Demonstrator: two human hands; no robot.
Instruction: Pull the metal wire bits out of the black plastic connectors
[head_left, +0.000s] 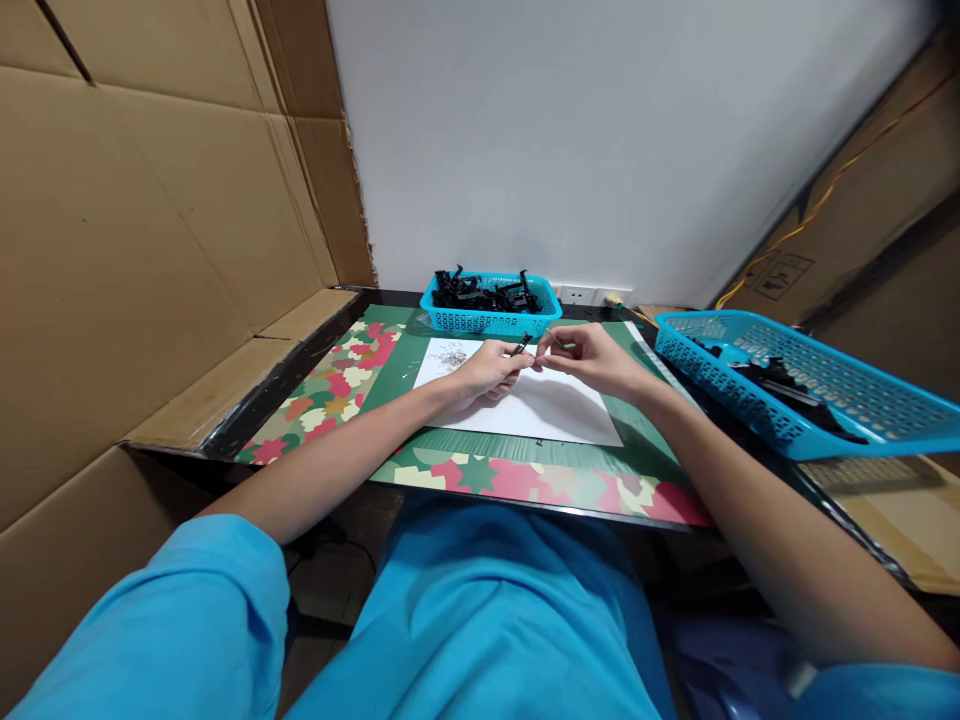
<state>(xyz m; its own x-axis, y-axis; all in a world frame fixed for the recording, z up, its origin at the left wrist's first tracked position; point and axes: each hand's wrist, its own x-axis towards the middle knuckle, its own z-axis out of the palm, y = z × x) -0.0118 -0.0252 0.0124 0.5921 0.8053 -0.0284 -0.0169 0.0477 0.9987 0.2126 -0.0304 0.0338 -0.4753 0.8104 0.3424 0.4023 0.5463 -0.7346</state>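
Slim black plastic part (523, 343): held up above the far edge of the white rectangular sheet of paper (570, 420), tilted, one end jutting out past the fingers.
Left hand (487, 373): above the sheet, thumb and fingers closed around the black part.
Right hand (589, 358): above the sheet's far right portion, fingertips drawn in close beside the left thumb; what they grip, if anything, is too small to tell.
Loose heap of tiny dark pieces (453, 357): on the sheet's far left corner.
Far light-blue perforated plastic basket (491, 322): beyond the sheet, piled with black plastic pieces (480, 295).
Larger light-blue perforated plastic basket (885, 395): to the right of the sheet, well apart from it, with more long black pieces (787, 385) inside.
Green mat with a red, cream and green patterned border (517, 477): under the sheet, on the dark table (247, 425).
Brown cardboard panels (150, 230): left of the sheet.
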